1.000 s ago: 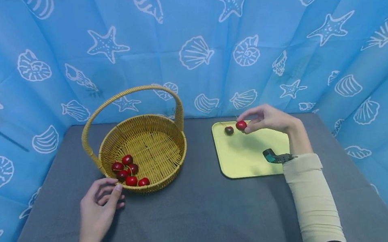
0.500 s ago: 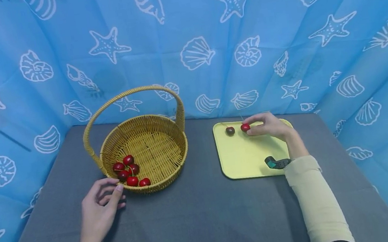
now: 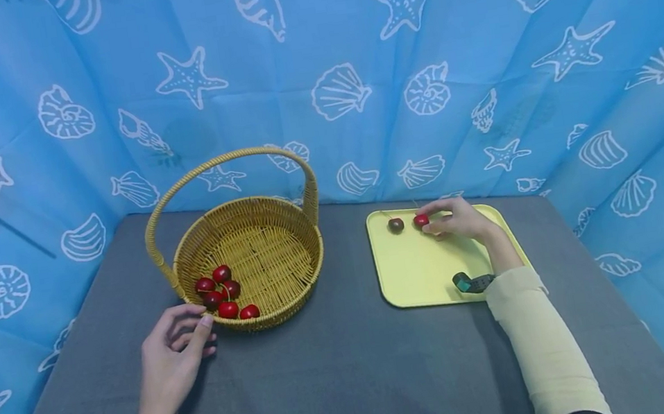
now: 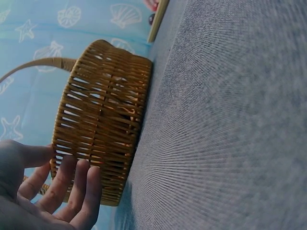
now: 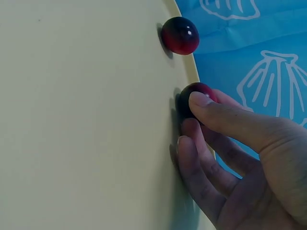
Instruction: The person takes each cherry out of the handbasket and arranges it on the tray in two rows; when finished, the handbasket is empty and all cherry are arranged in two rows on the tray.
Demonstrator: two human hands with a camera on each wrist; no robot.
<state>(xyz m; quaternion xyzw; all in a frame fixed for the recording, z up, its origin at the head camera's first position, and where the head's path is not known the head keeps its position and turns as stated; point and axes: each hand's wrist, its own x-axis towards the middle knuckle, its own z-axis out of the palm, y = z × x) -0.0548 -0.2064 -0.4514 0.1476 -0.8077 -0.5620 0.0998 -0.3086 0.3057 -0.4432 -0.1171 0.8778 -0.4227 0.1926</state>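
Observation:
My left hand (image 3: 171, 350) holds the near left rim of a wicker basket (image 3: 294, 299), thumb at the edge and several fingers against the outer wall in the left wrist view. Several dark red cherries (image 3: 228, 310) lie together inside the basket, close to that hand. Over at the right, my right hand (image 3: 458, 220) pinches one red cherry (image 5: 194, 101) between thumb and fingers, low over the far part of a pale yellow tray (image 3: 416, 273). Whether this cherry touches the tray I cannot tell. Beside it, to the left, a darker cherry (image 3: 395, 225) sits on the tray.
The basket's tall arched handle (image 3: 224, 157) rises over its far left side. A grey cloth (image 3: 341, 373) covers the table. Behind and at both sides hangs a blue curtain (image 3: 264, 76) with white shell and starfish prints. A black device (image 3: 474, 283) is strapped to my right wrist.
My right hand has come down toward the tray with the pinched cherry, moving slightly right. The left hand stays at the basket rim, and the cherries in the basket lie as before.

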